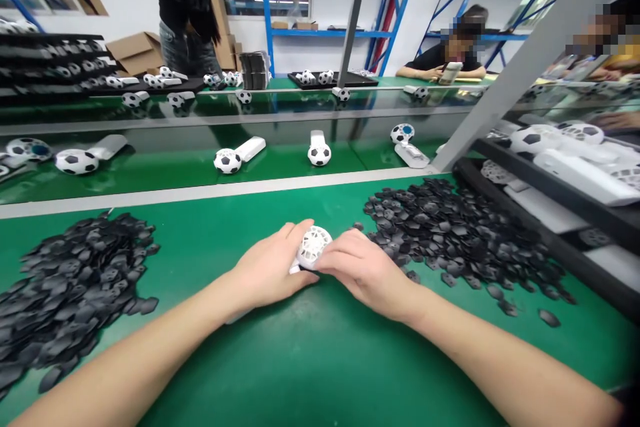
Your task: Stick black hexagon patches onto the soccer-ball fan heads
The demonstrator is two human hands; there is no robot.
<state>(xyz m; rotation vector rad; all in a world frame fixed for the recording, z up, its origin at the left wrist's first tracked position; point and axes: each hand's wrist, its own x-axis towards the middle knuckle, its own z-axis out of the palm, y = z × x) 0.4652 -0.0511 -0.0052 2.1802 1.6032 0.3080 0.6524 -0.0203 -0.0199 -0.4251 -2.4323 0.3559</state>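
Curling around the white openwork piece (315, 243), the left hand (270, 263) grips it from the left, fingers behind and thumb along its lower edge. The right hand (373, 273) is nearly closed, its bent fingertips gathered against the lower right rim of the same piece; whether they pinch some small part as well, I cannot tell. The piece sits between both hands, above the middle of the green tabletop (300, 360), its round latticed face turned upward.

Loose black pieces lie in a heap (75, 287) beside the left forearm, and a second pile (450, 233) spreads past the right hand, a few strays at its near edge. To the right of that, black trays (520, 170) are stacked, bearing white housings (585, 173).

Beyond a pale strip (150, 197) runs a green belt (175, 170) carrying football-patterned units (319, 155) with white handles. A slanting grey post (515, 73) rises at the right. Farther back, a person in black (185, 7) stands near an open cardboard box (136, 53), and a seated co-worker (425, 63) holds a whitish object (451, 72).
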